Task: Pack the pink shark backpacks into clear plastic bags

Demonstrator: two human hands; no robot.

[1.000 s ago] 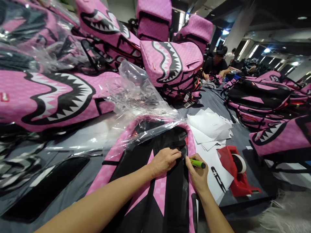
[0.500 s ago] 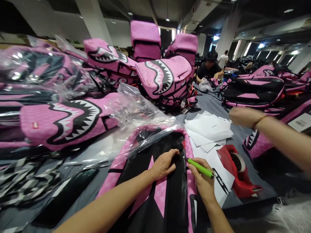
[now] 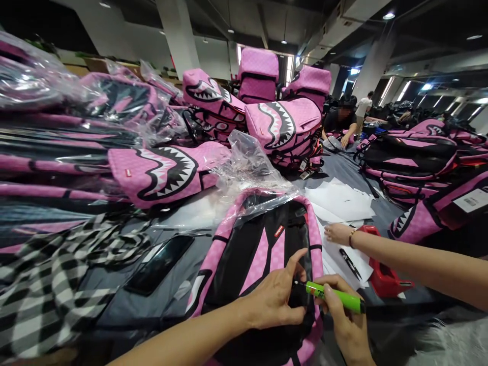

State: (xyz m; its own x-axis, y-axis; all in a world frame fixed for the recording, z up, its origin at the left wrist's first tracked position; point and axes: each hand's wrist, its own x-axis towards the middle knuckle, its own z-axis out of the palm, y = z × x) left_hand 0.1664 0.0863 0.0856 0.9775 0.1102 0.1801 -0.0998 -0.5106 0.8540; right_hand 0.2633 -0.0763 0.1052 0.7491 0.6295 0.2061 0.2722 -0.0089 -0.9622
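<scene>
A pink and black backpack (image 3: pixel 256 254) lies in front of me, its black back panel with pink stripes facing up. My left hand (image 3: pixel 280 295) rests over the panel's right half, its thumb and index finger spread, apparently holding nothing. In my right hand (image 3: pixel 343 315) is a green marker pen (image 3: pixel 337 296), its dark tip pointing left toward my left fingers at the bag's right side. A clear plastic bag (image 3: pixel 253 173) drapes over the backpack's top end.
Another person's hand (image 3: pixel 339 234) reaches in from the right over white papers (image 3: pixel 339 201). Close by are a red tape dispenser (image 3: pixel 387 277) and a black snipper (image 3: pixel 349 263). A phone (image 3: pixel 160 264) and checkered cloth (image 3: pixel 57 279) lie left. Stacked pink backpacks (image 3: pixel 284 124) stand behind.
My view has turned left. Both my hands have moved lower along the backpack, the marker still in my right. The other person's hand has come down over the papers.
</scene>
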